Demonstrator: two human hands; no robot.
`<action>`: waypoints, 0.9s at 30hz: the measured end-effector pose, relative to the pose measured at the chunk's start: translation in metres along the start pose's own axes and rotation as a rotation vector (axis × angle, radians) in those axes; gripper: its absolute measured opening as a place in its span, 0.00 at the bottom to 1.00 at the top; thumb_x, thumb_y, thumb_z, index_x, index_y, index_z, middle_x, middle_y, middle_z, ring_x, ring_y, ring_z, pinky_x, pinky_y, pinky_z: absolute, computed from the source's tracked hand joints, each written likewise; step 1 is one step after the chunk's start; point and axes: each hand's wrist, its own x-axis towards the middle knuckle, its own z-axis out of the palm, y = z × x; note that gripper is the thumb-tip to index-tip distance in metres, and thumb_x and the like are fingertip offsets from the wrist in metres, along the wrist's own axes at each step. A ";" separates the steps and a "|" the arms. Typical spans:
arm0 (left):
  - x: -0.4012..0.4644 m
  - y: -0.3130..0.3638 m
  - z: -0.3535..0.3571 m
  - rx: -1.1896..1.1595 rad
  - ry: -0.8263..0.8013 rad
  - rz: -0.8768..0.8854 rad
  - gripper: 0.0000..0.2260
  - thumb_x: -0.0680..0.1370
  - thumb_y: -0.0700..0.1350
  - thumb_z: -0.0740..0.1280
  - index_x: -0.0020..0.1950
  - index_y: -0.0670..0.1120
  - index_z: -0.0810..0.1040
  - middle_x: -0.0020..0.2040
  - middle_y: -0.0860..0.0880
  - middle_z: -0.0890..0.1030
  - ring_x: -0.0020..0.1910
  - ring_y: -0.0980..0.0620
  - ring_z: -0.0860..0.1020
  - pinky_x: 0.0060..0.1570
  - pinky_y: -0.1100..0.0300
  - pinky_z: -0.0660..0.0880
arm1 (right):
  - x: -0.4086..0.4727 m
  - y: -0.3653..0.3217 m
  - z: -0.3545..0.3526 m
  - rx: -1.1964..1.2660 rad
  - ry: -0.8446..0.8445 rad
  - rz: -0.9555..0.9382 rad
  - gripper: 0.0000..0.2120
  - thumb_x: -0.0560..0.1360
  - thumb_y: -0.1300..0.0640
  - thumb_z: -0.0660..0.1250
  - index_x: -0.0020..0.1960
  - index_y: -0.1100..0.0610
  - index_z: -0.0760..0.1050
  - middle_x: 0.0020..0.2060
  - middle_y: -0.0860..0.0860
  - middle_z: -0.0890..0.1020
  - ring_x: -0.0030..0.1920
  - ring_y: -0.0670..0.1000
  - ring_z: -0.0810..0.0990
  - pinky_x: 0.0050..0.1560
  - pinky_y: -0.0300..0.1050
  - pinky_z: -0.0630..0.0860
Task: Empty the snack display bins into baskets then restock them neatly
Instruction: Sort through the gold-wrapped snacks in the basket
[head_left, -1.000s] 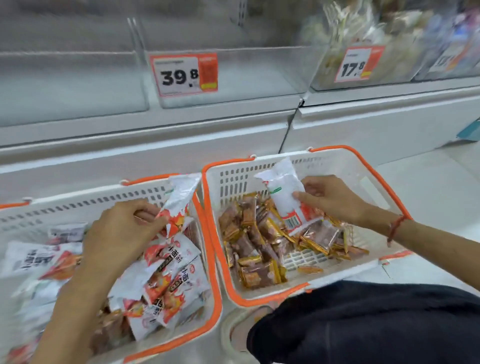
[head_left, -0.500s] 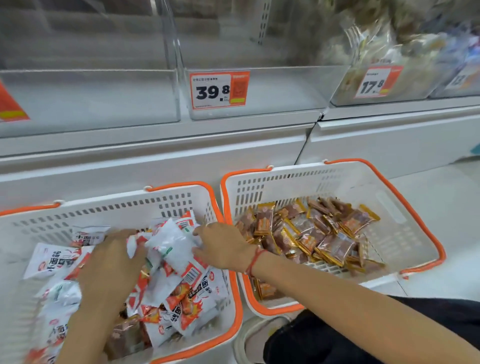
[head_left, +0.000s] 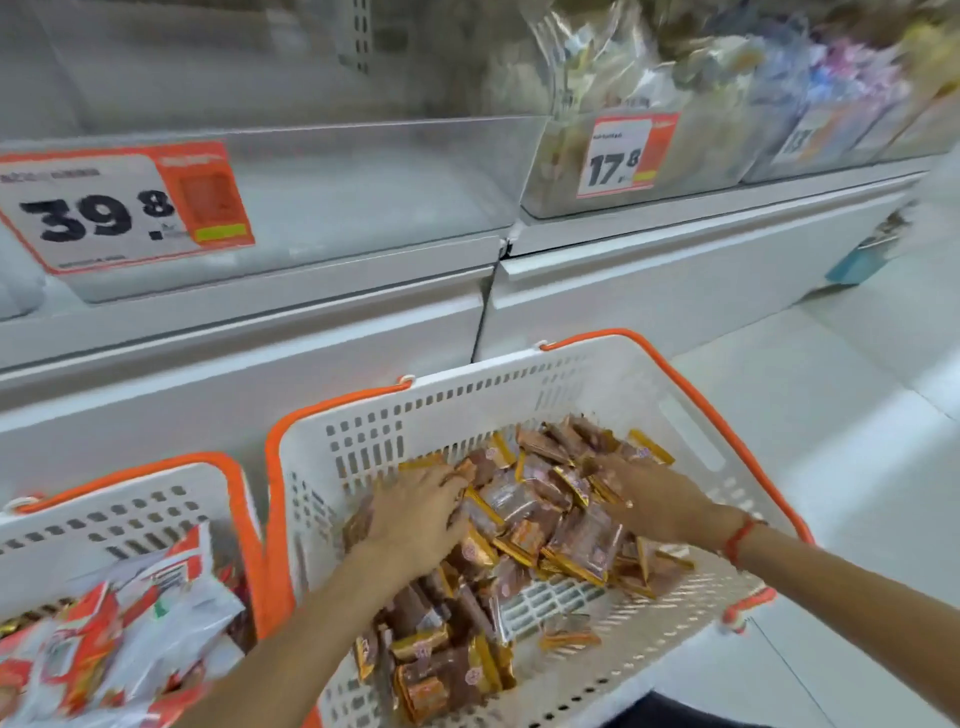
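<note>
Both hands are inside the right basket (head_left: 524, 395), the white one with the orange rim. It sits on the floor in front of the clear bin (head_left: 363, 197) with the 39.8 tag (head_left: 124, 205). The left hand (head_left: 415, 512) lies flat on the brown packs (head_left: 540, 525) near the left wall of this basket, fingers straight and a little spread. The right hand (head_left: 654, 499) rests on the packs nearer the right wall; its fingers bend down into the pile, but I cannot tell if they hold a pack. The brown packs fill the middle and front of the basket. Just left of this basket is the left basket (head_left: 130, 499), touching it, with red and white bags (head_left: 119, 639) inside.
</note>
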 end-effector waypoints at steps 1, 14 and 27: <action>0.014 -0.003 0.012 0.052 -0.075 -0.007 0.28 0.81 0.58 0.58 0.79 0.51 0.57 0.78 0.50 0.58 0.76 0.49 0.57 0.73 0.51 0.58 | 0.011 0.013 0.009 0.048 0.028 0.046 0.32 0.78 0.46 0.64 0.76 0.52 0.56 0.69 0.56 0.68 0.65 0.57 0.73 0.59 0.47 0.70; 0.035 -0.039 0.050 0.121 -0.486 0.055 0.23 0.80 0.55 0.62 0.75 0.63 0.60 0.80 0.54 0.50 0.79 0.47 0.46 0.75 0.44 0.52 | 0.127 -0.001 0.072 0.097 -0.008 -0.003 0.49 0.67 0.43 0.74 0.78 0.48 0.47 0.77 0.57 0.51 0.75 0.62 0.55 0.67 0.64 0.66; 0.032 -0.020 -0.010 -0.085 0.089 -0.086 0.15 0.82 0.45 0.57 0.65 0.57 0.76 0.62 0.56 0.79 0.55 0.55 0.79 0.41 0.62 0.72 | 0.045 -0.045 0.071 0.181 0.069 -0.262 0.32 0.72 0.45 0.66 0.73 0.36 0.59 0.55 0.49 0.81 0.49 0.53 0.82 0.47 0.44 0.78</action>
